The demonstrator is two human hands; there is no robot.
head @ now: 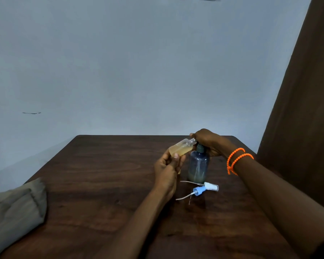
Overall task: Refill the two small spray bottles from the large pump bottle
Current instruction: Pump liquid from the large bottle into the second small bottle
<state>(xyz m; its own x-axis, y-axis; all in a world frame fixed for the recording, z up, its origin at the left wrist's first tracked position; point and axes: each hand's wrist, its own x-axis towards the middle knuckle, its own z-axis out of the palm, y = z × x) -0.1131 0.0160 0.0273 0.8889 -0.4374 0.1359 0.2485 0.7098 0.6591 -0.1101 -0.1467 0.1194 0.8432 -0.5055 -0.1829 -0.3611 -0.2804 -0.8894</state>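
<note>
Pump head of the large pump bottle (198, 163) covered by the right hand (207, 142); nozzle unseen. Base of the small spray bottle (181, 147) lost behind the left hand (166, 168). Second small bottle nowhere discernible. Grey cloth (13, 208) cut off at left edge. Surface (101, 184) cropped at bottom.

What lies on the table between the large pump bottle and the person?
In the head view, two removed spray caps: a white one and a blue one, just before the large pump bottle.
</note>
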